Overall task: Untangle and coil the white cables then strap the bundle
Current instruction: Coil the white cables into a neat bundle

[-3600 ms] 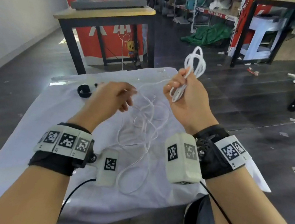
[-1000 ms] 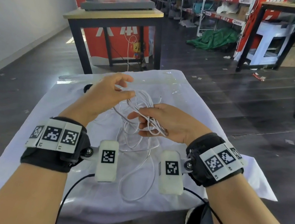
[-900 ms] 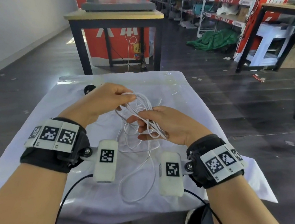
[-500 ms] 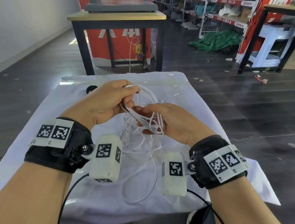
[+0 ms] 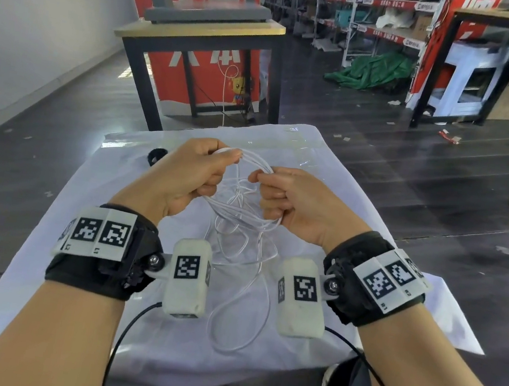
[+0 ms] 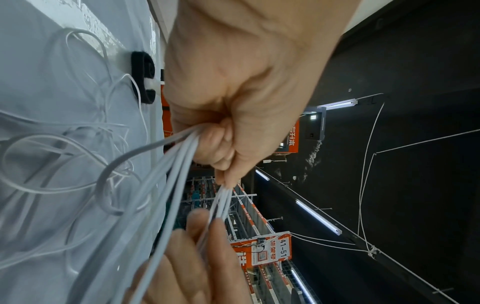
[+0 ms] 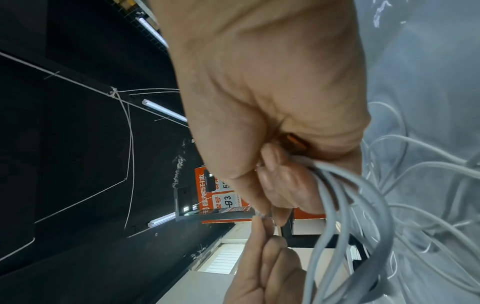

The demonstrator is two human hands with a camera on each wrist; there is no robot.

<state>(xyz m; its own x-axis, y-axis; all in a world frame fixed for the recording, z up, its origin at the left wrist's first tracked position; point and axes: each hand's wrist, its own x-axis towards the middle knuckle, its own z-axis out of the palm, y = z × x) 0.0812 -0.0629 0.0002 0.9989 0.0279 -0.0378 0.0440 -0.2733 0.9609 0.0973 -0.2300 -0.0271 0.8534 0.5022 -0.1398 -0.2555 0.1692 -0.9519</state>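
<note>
Here, left hand [image 5: 188,174] and right hand [image 5: 294,203] raised over the white-covered table [image 5: 338,237], each fist clenched around looped white cables [image 5: 245,214], slack trailing onto the cloth, black strap [image 5: 155,156] lying beyond the left hand.

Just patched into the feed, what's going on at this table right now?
A person is coiling the white cables. The left hand and right hand each grip one side of the gathered loops above the white-covered table; loose cable trails below onto the cloth. The black strap lies unused on the table.
</note>
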